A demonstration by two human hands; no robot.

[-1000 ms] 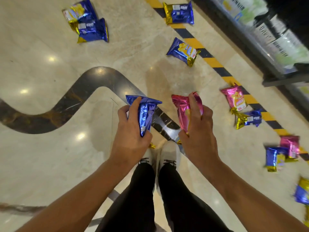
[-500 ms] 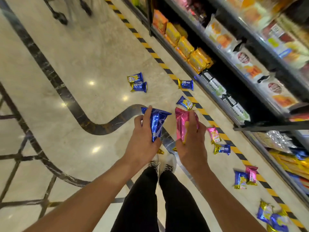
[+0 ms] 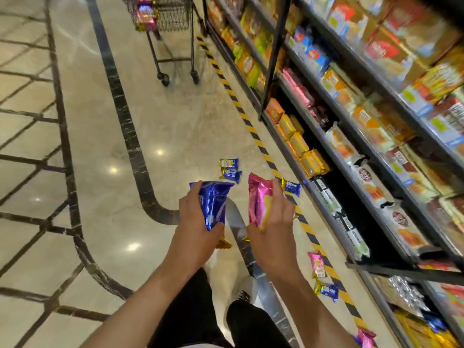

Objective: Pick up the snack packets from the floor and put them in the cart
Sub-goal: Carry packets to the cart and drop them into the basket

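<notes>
My left hand [image 3: 194,231] grips a blue snack packet [image 3: 214,203] held upright in front of me. My right hand [image 3: 272,226] grips a pink snack packet [image 3: 258,203] beside it. The wire cart [image 3: 165,15] stands far ahead at the top of the view, with pink packets inside. Several packets lie on the floor: two blue ones [image 3: 229,169] ahead, one blue [image 3: 291,187] by the striped line, a pink one [image 3: 317,264] and a blue one [image 3: 327,291] to my right.
Store shelves [image 3: 351,121] full of biscuit packs run along the right. A yellow-black striped line [image 3: 253,131] edges the marble floor [image 3: 100,172] before them. My legs and shoes are below the hands. Another pink packet [image 3: 365,337] lies at the bottom right.
The view has lifted from the floor to the aisle, bringing the cart and shelves into sight. Both hands still hold their packets and have risen with them.
</notes>
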